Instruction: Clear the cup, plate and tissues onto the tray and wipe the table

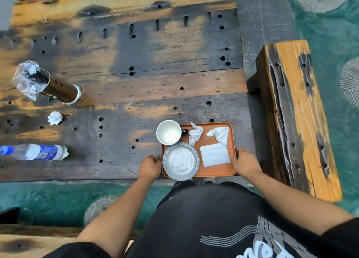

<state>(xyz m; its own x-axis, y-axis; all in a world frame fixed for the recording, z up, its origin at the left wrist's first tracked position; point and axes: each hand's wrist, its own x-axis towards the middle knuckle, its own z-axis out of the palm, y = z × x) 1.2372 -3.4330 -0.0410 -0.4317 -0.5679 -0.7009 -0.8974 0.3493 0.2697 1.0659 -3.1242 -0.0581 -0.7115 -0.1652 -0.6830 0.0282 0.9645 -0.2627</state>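
An orange tray (217, 171) lies at the near right edge of the dark wooden table (136, 82). On it stand a white cup (168, 132) and a grey-rimmed plate (181, 161), with two crumpled tissues (195, 133) (219, 134) and a flat white napkin (214, 155). My left hand (149, 168) grips the tray's left edge. My right hand (245, 162) grips its right edge. One more crumpled tissue (55, 118) lies on the table far to the left.
A plastic water bottle (37, 152) lies on its side at the left. A metal cylinder with a plastic bag liner (48, 83) stands behind it. A wooden bench (295, 117) runs along the table's right side. Green floor surrounds the table.
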